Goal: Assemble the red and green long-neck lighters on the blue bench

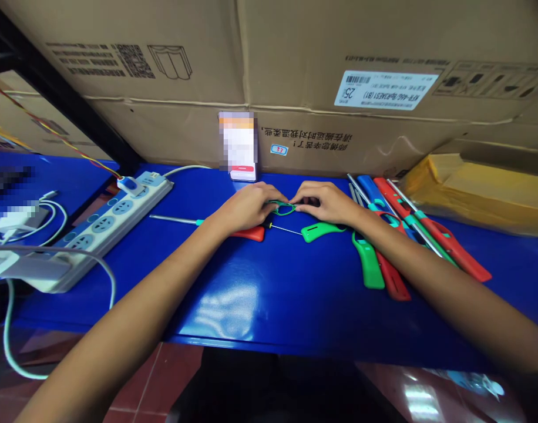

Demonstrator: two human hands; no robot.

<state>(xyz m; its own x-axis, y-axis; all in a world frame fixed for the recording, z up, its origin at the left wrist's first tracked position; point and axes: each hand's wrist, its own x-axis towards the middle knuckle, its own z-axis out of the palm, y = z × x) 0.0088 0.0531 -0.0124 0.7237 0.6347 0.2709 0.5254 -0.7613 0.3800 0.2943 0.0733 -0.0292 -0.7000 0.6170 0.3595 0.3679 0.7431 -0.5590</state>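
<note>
Blue-topped table (269, 282) against large cardboard cartons (132, 64), with red floor tiles (141, 382) below the near edge.

Centre of the table, toward the far edge: thin green plastic loop (283, 208), held up between the fingertips of left hand (246, 207) and right hand (319, 202), both hands narrowly closed, fingertips nearly meeting at the loop. Just below it, thin steel rod (286, 229) lying on the table, beside green lighter body (319, 231).

Under the left wrist, red utility lighter (249, 234), its steel nozzle (174, 218) with teal collar pointing toward white power strip (106, 229), which has blue-ringed sockets and a plug with white cable (7, 329). Right of the right hand, overlapping heap of red, blue and green utility lighters (410, 229), partly beneath the right forearm. Far right corner: yellow padded packet (476, 194).

Labels: white barcode sticker (386, 89) on the carton, upside down, with a legible "25"; upside-down black Chinese print (304, 141) along the lower carton, too small to read with certainty. Upright card (238, 144) at the far edge, its printing pixelated and unreadable. Left table corner: charger (13, 220), blurred.
</note>
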